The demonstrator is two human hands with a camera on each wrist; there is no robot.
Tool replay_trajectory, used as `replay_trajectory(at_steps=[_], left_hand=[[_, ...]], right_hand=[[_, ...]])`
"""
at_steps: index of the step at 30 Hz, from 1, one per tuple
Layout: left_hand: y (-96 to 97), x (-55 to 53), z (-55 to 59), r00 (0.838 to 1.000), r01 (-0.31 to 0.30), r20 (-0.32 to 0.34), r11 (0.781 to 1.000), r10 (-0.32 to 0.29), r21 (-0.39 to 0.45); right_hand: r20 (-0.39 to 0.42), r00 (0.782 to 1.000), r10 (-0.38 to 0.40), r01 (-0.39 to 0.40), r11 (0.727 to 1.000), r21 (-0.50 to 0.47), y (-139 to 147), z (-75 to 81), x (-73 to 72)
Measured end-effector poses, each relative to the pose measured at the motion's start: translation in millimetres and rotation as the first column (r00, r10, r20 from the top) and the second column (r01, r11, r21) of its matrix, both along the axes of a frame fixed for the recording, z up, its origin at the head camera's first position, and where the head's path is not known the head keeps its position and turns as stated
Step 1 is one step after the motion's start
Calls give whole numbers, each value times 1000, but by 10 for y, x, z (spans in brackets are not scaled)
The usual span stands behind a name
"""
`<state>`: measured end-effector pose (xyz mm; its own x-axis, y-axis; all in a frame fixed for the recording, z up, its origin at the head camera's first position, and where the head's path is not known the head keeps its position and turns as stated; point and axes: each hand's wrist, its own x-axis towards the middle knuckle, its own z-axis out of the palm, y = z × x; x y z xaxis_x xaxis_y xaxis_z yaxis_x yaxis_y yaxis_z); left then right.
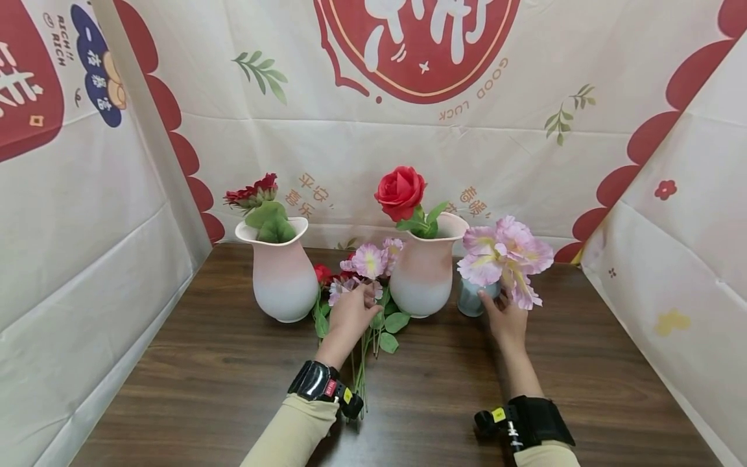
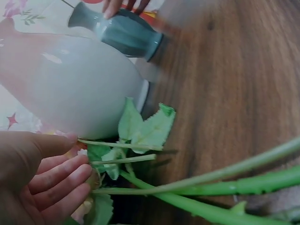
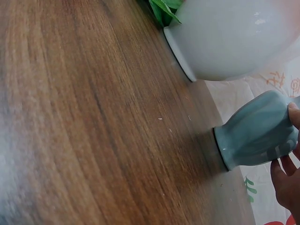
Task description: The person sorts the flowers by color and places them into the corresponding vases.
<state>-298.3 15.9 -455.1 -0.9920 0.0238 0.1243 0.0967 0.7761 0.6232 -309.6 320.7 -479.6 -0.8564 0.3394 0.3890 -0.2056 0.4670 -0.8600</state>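
We get the table's (image 1: 432, 395) back edge running behind the vases; its sides meet cloth walls (image 1: 111, 259) at lower left and lower right. Brown wood stretches between both forearms. Middle pink-white vase (image 1: 421, 279) stands just left of the blue vase (image 1: 470, 299), right of centre, with a pink flower (image 1: 510, 250) spread above it. Left forearm slants up from bottom centre; we mark left hand (image 1: 349, 316) relaxed at the flower bunch (image 1: 370, 261), mid-frame, thumb apart. Right forearm rises from lower right; right hand (image 1: 509, 324) grips the blue vase between thumb and fingers.
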Motion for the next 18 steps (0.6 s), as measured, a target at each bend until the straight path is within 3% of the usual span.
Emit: replay_trajectory(at_steps=[10,18], left_hand=[[48,-36,-133,999,-46,-16,990,44,-135],[66,-47,-160,999,-48,-24,997,47,-64]], right_hand=[[100,995,-17,16,1000,12,8,-19,-11],[116,992,-47,44,999,29,10,-26,-6]])
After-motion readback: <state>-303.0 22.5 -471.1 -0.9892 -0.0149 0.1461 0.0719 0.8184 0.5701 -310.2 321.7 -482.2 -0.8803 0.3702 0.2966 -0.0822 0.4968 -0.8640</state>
